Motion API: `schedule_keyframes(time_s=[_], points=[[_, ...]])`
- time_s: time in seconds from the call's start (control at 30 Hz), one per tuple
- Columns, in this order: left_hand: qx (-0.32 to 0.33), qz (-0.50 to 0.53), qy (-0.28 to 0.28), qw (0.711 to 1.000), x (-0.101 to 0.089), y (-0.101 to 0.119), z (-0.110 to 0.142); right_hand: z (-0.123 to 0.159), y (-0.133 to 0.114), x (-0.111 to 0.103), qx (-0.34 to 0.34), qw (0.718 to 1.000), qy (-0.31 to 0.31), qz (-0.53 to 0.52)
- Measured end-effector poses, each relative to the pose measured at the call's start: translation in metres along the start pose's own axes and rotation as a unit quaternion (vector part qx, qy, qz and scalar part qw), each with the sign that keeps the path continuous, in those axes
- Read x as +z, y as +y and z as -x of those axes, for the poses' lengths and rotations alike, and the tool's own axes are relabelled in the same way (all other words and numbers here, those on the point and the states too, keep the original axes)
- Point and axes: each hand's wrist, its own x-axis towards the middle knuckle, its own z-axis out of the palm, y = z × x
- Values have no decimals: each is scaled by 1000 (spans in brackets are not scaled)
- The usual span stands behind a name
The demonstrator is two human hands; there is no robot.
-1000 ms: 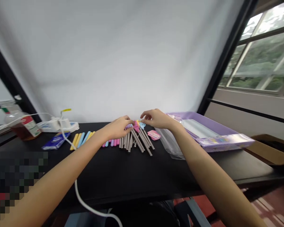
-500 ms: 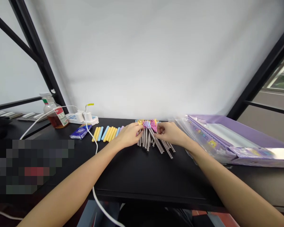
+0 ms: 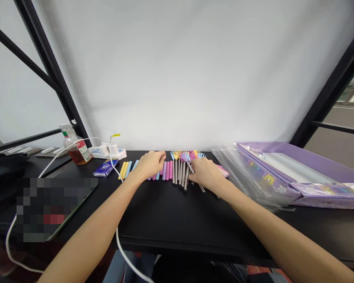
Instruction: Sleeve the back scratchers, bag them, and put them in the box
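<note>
My left hand [image 3: 152, 164] is curled with thumb and fingers together over a row of coloured sticks; whatever it pinches is hidden. Pink sticks [image 3: 168, 171] show just to its right, yellow sticks [image 3: 123, 170] to its left. My right hand [image 3: 205, 172] lies over a bundle of metal rods [image 3: 180, 173] with coloured claw-shaped heads, like back scratchers. Its fingertips close at a slanted back scratcher rod [image 3: 190, 167] with a purple head. The hand covers the right part of the bundle. A pink-and-white packet [image 3: 223, 171] peeks out beside it.
A purple box [image 3: 268, 188] and clear plastic sleeves [image 3: 238, 169] lie at right. On the left stand a bottle of brown liquid [image 3: 79, 152], a white power strip [image 3: 106, 151] and a blue packet [image 3: 105, 168]. A white cable [image 3: 117, 232] crosses the desk edge.
My left hand has moved left, off the metal rods and onto the coloured sticks, uncovering pink ones. My right hand has shifted left over the rods. The view has turned slightly.
</note>
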Motion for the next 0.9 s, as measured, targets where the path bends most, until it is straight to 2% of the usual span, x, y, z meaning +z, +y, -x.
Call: schedule_keyframes(time_s=[0.1, 0.17, 0.27, 0.33, 0.43, 0.57, 0.8, 0.9], points=[[-4, 12, -10, 1000, -4, -4, 1, -2, 6, -4, 7, 997, 18, -69], [-1, 12, -36, 999, -2, -6, 2, -3, 14, -9, 5, 987, 32, -160], [11, -7, -65, 998, 7, -5, 3, -3, 26, -19, 12, 949, 29, -312], [18, -24, -60, 998, 13, -3, 3, -2, 31, -25, 28, 926, 27, -376], [21, -36, -47, 998, 17, -1, 3, -1, 34, -30, 40, 913, 33, -404], [29, -25, -59, 998, 15, -3, 3, -1, 33, -30, 39, 906, 29, -421], [53, 2, -57, 997, 15, -6, 1, -2, 34, -28, 28, 904, 26, -427], [53, 18, -51, 997, 14, -6, 0, -2, 34, -28, 37, 886, 14, -461]])
